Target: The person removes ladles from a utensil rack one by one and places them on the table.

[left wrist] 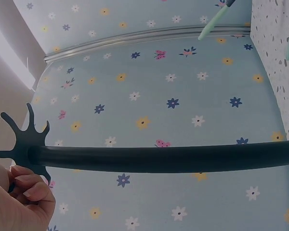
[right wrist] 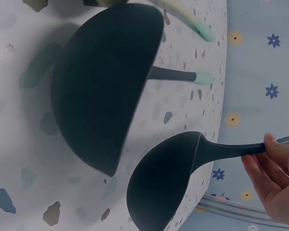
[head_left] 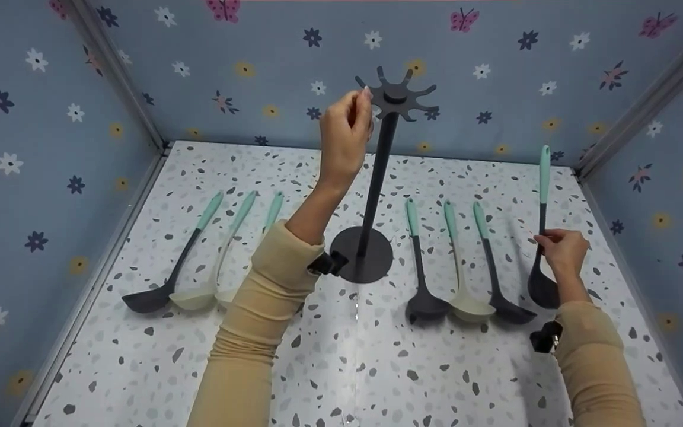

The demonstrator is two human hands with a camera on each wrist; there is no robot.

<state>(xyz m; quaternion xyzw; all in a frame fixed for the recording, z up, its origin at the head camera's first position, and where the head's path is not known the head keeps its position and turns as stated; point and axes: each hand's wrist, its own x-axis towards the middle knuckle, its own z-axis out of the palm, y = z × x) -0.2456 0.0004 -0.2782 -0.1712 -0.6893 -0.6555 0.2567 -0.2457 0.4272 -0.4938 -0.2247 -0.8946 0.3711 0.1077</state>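
A dark utensil stand with a round base [head_left: 377, 273], a tall post [head_left: 382, 160] and a pronged top [head_left: 404, 101] stands mid-table. My left hand [head_left: 344, 133] is up at that top, its curled fingers pinching one of the prongs; in the left wrist view the hand [left wrist: 26, 197] sits right beside the post. On the right, my right hand [head_left: 565, 252] pinches the dark shaft of a black ladle [head_left: 543, 287] with a mint handle, held upright, handle end up. The right wrist view has this ladle [right wrist: 166, 178] large, fingers [right wrist: 265, 178] on its shaft.
Black ladles [head_left: 427, 305] [head_left: 510, 309] and a cream ladle [head_left: 472, 308] lie right of the stand. Left of it lie a black ladle [head_left: 149, 299] and two cream ones [head_left: 194, 298], one partly behind my left sleeve. Flower-patterned walls [head_left: 294, 77] enclose the speckled table [head_left: 341, 367].
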